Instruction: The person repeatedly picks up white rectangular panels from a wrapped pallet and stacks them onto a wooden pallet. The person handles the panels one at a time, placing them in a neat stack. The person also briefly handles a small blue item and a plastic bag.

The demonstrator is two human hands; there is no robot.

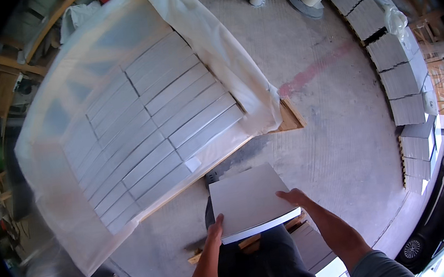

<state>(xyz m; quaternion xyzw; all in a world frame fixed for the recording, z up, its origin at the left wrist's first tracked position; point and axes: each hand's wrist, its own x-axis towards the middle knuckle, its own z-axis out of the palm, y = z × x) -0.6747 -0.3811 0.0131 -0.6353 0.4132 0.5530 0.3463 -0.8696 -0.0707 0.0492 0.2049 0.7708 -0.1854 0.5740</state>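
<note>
A flat, white, rectangular block [250,195] is held over the grey concrete floor [337,142], its sides gripped by the left hand [216,228] and right hand [293,197], fingers mostly hidden; beyond, milky plastic sheeting [222,45] borders stacked pale oblong blocks [190,95], blurring objects behind.

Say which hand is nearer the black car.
Right. The right hand, on the right of the block, is left of the car; the left hand, on the block's left, is farther left.
</note>
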